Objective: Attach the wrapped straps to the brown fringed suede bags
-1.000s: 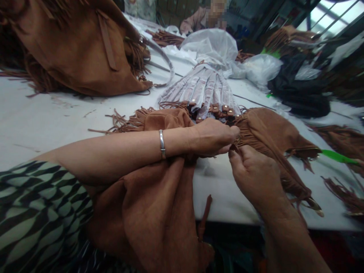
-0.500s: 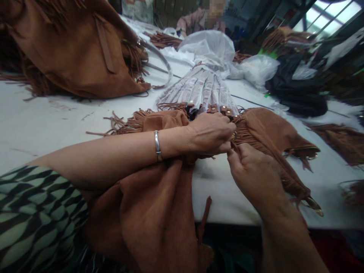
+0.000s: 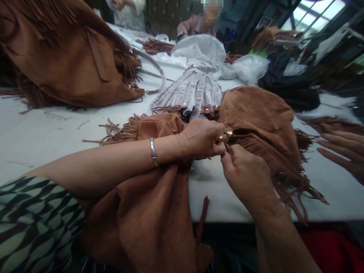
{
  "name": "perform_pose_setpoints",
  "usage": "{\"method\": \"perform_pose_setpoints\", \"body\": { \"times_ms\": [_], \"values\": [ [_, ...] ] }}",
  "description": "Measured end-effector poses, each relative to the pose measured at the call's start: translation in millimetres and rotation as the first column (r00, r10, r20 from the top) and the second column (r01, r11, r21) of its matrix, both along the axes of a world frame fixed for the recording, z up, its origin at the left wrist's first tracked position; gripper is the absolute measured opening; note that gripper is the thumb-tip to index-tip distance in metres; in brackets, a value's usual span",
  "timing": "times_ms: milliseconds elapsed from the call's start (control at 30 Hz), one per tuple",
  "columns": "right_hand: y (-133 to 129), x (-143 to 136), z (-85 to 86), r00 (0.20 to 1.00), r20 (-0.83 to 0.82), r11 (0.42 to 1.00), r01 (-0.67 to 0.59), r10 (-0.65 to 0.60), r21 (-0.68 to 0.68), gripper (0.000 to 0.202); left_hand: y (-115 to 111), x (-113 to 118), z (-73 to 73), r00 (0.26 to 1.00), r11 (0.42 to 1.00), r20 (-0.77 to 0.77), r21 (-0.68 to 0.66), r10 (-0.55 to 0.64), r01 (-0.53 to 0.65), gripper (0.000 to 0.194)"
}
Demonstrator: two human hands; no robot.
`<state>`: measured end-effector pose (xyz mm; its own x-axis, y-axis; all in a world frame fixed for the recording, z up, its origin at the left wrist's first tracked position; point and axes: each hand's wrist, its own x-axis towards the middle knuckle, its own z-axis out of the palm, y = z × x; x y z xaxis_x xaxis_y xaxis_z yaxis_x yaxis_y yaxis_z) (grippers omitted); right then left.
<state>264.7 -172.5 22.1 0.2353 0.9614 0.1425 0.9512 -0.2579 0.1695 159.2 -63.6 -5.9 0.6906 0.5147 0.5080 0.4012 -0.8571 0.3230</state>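
My left hand, with a silver bangle at its wrist, is closed around a gold metal clasp that sticks out past its fingers. Close beside it, my right hand pinches a narrow brown leather strip; the fingertips of both hands almost meet. A brown suede bag with fringe hangs from under my left forearm over the table's front edge. Just beyond my right hand lies another fringed suede bag, its edge near the clasp. How the strip joins the clasp is hidden by my fingers.
Another person's hand reaches in from the right. Plastic-wrapped straps and clear plastic bags lie behind my hands on the white table. A large suede bag stands at left. Two people are across the table.
The suede bag on the right has been raised and turned, showing more of its body. Another person's spread hand has appeared at the right. The gold clasp shows more; my grips look the same.
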Motion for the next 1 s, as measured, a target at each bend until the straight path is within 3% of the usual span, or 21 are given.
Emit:
{"method": "perform_pose_setpoints", "body": {
  "times_ms": [200,433,667,833,1000],
  "values": [
    [-1.4,6.0,-4.3,0.999,-0.008,0.999,-0.041,0.041,0.007,0.022,-0.2,1.2,-4.1,0.999,1.0,-0.046,-0.002,-0.003,0.003,0.022],
    [-4.4,1.1,-13.0,0.998,0.065,0.997,-0.008,0.003,0.076,0.022,-7.0,1.8,-1.4,0.991,0.999,-0.132,0.032,0.003,0.001,0.024],
    [-1.5,4.5,-20.3,0.998,-0.065,0.986,0.004,0.006,0.168,0.025,-7.0,0.5,3.8,0.987,1.0,-0.159,-0.022,-0.008,0.005,0.021],
    [-1.7,9.7,-21.4,0.993,-0.079,0.976,-0.066,0.084,0.208,0.024,-4.1,-0.7,5.6,0.981,0.997,-0.177,0.0,-0.075,0.076,0.022],
    [0.2,12.7,-14.4,0.958,-0.238,0.963,-0.099,0.161,0.251,0.024,4.1,1.5,-0.5,0.979,0.989,-0.158,0.057,-0.128,0.138,0.021]
  ]
}}
